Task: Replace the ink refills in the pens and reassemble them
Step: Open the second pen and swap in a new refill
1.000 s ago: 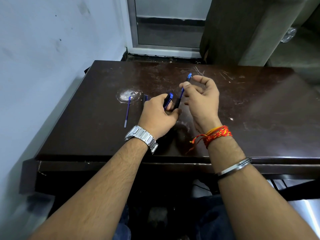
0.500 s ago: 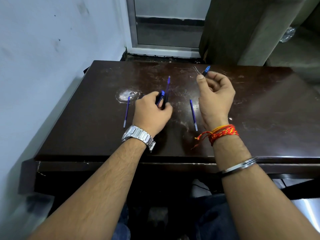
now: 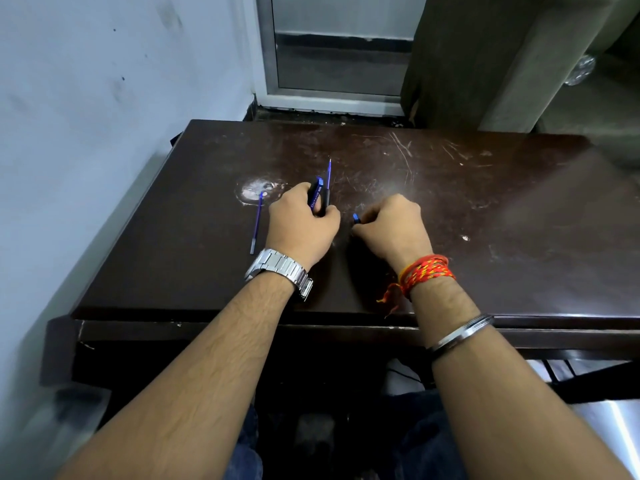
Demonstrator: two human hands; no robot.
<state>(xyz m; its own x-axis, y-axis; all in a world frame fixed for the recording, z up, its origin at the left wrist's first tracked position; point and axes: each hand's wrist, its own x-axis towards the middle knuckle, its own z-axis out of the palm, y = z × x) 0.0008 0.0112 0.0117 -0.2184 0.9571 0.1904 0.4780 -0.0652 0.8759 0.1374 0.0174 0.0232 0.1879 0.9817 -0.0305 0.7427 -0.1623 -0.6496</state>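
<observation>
Left hand [image 3: 300,225]: fingers are being kept closed around two dark pen barrels [image 3: 317,199], a blue refill [image 3: 328,174] sticking up from one.
Right hand [image 3: 393,225]: a small blue-tipped pen piece [image 3: 356,218] is being pinched low over the table [image 3: 485,209].
Spare refill [image 3: 257,221]: is lying on the table, left of the left hand.

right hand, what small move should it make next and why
Probably lift the right hand with the small blue-tipped piece toward the left hand. That hand holds a pen barrel with a refill sticking out, so capping it looks like the next step.
</observation>
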